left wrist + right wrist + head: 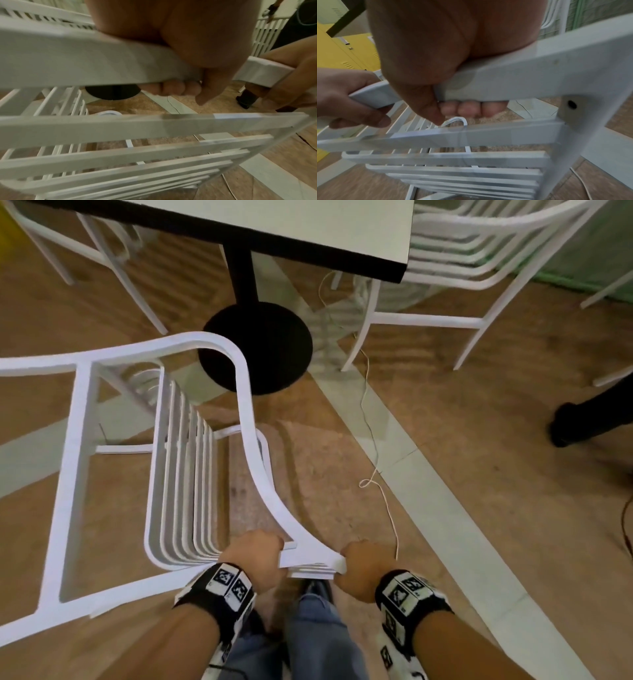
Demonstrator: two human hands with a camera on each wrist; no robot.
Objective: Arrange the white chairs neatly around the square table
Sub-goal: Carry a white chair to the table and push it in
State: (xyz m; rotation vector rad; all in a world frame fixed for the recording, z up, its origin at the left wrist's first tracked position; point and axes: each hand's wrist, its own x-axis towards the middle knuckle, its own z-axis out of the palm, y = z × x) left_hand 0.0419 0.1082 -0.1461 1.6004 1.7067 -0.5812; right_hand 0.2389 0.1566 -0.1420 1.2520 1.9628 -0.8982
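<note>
Both my hands, left (255, 556) and right (359, 568), grip this chair's (191, 474) top rail at lower centre, not yet tucked under the surface (308, 231).

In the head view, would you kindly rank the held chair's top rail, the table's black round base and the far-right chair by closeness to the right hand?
1. Top rail: gripped by the right hand.
2. Black round base: ahead, slightly left.
3. Far-right chair: farthest, beside the table's right edge.
</note>
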